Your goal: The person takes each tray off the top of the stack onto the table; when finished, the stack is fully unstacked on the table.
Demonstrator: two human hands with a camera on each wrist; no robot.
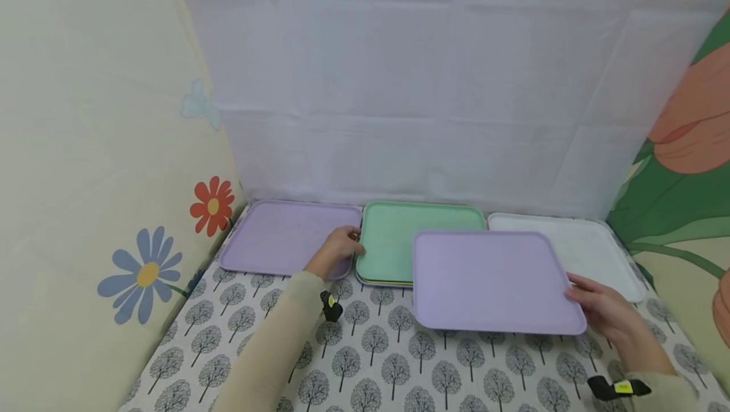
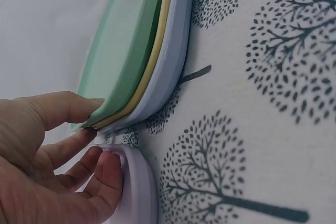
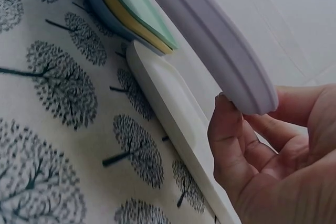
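Note:
My right hand (image 1: 607, 304) pinches the right edge of a purple tray (image 1: 496, 282), thumb on one face and fingers on the other. This tray is raised off the cloth and overlaps the stack in the head view. The right wrist view shows its ribbed side (image 3: 210, 40) between the fingers. My left hand (image 1: 340, 246) pinches the left rim of the green tray (image 1: 388, 241), top of the stack. Beneath it lie a yellow tray (image 2: 157, 51) and a blue tray (image 2: 176, 56). The remaining left fingers curl over the flat purple tray (image 1: 291, 234).
At the right lies a white tray (image 1: 593, 250), partly covered by the raised one in the head view. A tree-print cloth (image 1: 342, 361) covers the table. A white sheet (image 1: 371, 82) hangs behind, with flowered panels (image 1: 85, 146) at both sides.

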